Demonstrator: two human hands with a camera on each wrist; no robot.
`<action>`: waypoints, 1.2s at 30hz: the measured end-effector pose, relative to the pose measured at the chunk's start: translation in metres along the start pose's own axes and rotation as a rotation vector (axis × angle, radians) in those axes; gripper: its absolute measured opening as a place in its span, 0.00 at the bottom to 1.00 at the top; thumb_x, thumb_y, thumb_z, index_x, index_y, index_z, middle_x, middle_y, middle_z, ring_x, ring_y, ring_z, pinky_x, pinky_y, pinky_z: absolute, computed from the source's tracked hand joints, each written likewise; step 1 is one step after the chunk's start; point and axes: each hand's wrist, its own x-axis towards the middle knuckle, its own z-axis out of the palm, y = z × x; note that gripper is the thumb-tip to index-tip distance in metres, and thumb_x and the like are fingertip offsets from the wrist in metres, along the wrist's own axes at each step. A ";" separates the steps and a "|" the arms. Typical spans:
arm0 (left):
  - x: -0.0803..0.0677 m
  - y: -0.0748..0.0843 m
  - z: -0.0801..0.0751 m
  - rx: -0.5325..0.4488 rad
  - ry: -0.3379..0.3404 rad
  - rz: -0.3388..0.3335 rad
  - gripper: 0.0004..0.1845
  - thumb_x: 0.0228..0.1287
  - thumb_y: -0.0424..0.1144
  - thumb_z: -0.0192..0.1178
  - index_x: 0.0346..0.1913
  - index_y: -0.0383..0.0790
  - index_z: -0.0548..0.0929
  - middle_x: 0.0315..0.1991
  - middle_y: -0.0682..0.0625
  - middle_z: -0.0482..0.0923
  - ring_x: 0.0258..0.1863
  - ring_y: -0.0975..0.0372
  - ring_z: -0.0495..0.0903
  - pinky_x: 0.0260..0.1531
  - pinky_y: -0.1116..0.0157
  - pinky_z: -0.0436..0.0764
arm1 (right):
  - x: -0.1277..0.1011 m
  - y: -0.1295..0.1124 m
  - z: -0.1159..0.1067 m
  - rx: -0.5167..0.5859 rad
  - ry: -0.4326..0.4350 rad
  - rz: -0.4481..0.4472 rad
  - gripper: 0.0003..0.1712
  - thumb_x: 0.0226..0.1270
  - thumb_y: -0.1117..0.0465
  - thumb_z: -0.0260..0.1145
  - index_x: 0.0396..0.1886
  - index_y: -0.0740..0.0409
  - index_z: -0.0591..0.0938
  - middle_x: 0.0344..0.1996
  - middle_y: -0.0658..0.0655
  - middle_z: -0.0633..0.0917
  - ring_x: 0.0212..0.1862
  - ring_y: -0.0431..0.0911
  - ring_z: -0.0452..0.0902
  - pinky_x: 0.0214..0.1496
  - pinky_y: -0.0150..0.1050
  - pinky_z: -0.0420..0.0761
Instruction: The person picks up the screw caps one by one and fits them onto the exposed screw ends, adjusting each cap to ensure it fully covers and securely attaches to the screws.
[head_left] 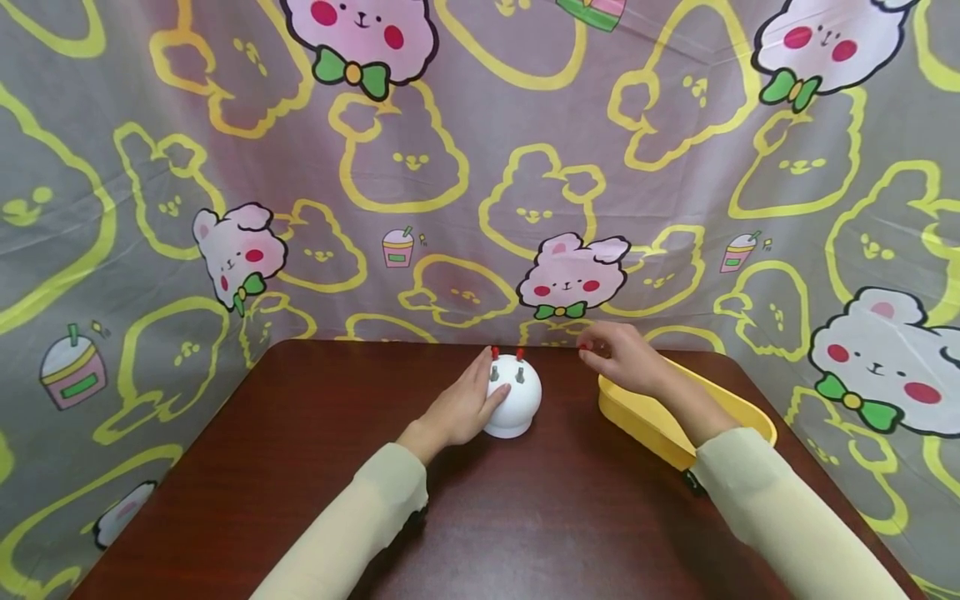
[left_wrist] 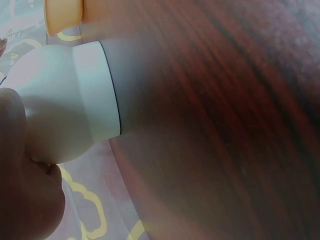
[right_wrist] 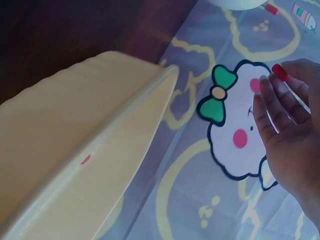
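Ball point(head_left: 523, 408) sits on the table point(head_left: 300, 467) — probably light, stiff, a touch slippery, best cupped round its sides! Left hand point(head_left: 461, 404) clasps it there — right hand point(head_left: 621, 357) pinches a red cap point(right_wrist: 280, 72).

The person's left forearm point(head_left: 352, 521) reaches forward and inward, its left hand point(head_left: 467, 402) slanting upward with the fingers close together and the thumb spread apart. The right forearm point(head_left: 780, 492) angles inward too; the right hand point(head_left: 622, 357) is raised, thumb and fingertips drawn into a pinch, fingers gently bent.
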 end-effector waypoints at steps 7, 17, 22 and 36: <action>0.000 -0.002 0.003 -0.002 -0.003 -0.001 0.44 0.81 0.61 0.39 0.82 0.31 0.44 0.83 0.39 0.42 0.82 0.53 0.46 0.78 0.58 0.52 | 0.008 -0.015 0.005 0.037 -0.018 -0.011 0.05 0.66 0.67 0.70 0.40 0.55 0.85 0.30 0.48 0.81 0.34 0.44 0.75 0.37 0.42 0.80; 0.000 -0.002 0.002 0.001 0.013 0.014 0.44 0.82 0.60 0.40 0.81 0.28 0.45 0.82 0.36 0.45 0.81 0.50 0.48 0.77 0.56 0.53 | 0.016 -0.027 0.011 0.082 -0.015 -0.044 0.07 0.66 0.69 0.70 0.42 0.57 0.86 0.31 0.49 0.82 0.35 0.44 0.76 0.38 0.46 0.82; 0.000 0.000 0.001 -0.003 -0.010 -0.014 0.44 0.81 0.62 0.39 0.82 0.30 0.44 0.83 0.39 0.43 0.82 0.53 0.47 0.78 0.57 0.53 | 0.020 -0.031 0.015 0.088 -0.029 -0.052 0.06 0.67 0.67 0.70 0.43 0.57 0.86 0.31 0.49 0.83 0.35 0.44 0.76 0.39 0.45 0.83; 0.002 -0.001 0.000 -0.003 -0.027 -0.026 0.46 0.80 0.64 0.39 0.82 0.34 0.43 0.83 0.42 0.42 0.81 0.54 0.47 0.77 0.57 0.55 | 0.037 -0.053 0.028 0.110 -0.042 -0.109 0.09 0.66 0.68 0.70 0.46 0.63 0.86 0.35 0.53 0.85 0.36 0.45 0.78 0.41 0.48 0.85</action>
